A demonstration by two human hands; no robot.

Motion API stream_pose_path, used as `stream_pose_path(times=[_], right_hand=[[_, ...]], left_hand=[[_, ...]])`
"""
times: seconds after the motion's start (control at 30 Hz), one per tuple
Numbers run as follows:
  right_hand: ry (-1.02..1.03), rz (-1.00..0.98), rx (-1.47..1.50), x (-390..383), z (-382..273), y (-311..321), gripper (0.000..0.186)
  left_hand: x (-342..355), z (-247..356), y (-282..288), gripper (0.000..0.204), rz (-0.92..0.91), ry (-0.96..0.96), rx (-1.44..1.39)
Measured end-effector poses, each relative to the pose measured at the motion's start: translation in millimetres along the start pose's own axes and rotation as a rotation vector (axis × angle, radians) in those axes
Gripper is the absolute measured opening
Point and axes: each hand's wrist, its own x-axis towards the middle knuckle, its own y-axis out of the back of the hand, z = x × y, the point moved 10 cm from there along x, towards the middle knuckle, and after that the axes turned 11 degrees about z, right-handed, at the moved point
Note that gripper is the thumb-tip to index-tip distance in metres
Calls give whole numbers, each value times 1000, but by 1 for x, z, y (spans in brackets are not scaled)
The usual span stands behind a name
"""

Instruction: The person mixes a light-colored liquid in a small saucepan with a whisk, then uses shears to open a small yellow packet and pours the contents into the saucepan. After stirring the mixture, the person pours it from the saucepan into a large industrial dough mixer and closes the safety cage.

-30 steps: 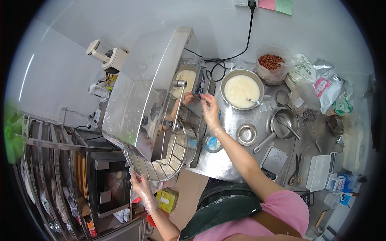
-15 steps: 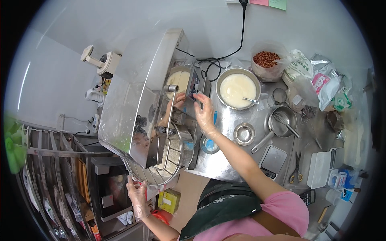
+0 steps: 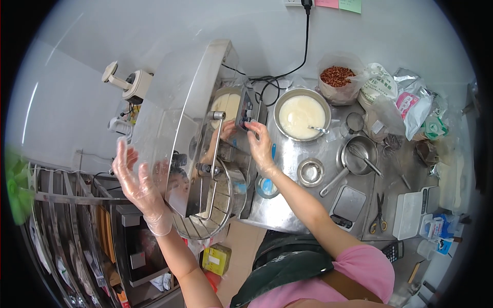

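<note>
My left hand (image 3: 134, 187), in a clear plastic glove, is raised beside the big stand mixer (image 3: 174, 133), fingers spread, holding nothing. At the mixer's right side, my gloved right hand (image 3: 262, 148) has its fingertips at the dark control panel (image 3: 245, 110); its fingers are apart and bent. Whether they press a button cannot be made out. Below the mixer head sits the metal bowl behind a wire guard (image 3: 208, 233), with pale contents partly hidden. The mixer's shiny side mirrors part of my right hand.
On the steel table (image 3: 280, 208) stand a pan of creamy liquid (image 3: 302, 117), a small metal bowl (image 3: 310, 172), a saucepan (image 3: 354, 165) with a whisk, a scale (image 3: 349, 203), scissors (image 3: 379, 218) and a bag of reddish-brown bits (image 3: 336, 77). A rack (image 3: 67, 195) stands left.
My left hand has come up from the lower edge of the wire guard to beside the mixer's left side, its fingers now spread. The right hand stays at the panel.
</note>
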Motion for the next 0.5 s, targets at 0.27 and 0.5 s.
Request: stream_pose_path(times=[0.27, 0.5], right_hand=[[33, 5, -15, 7, 0, 2, 27], [-12, 13, -13, 8, 1, 3, 27]], left_hand=[[-3, -9, -24, 52, -104, 118, 17], [-7, -15, -23, 49, -94, 211, -51]])
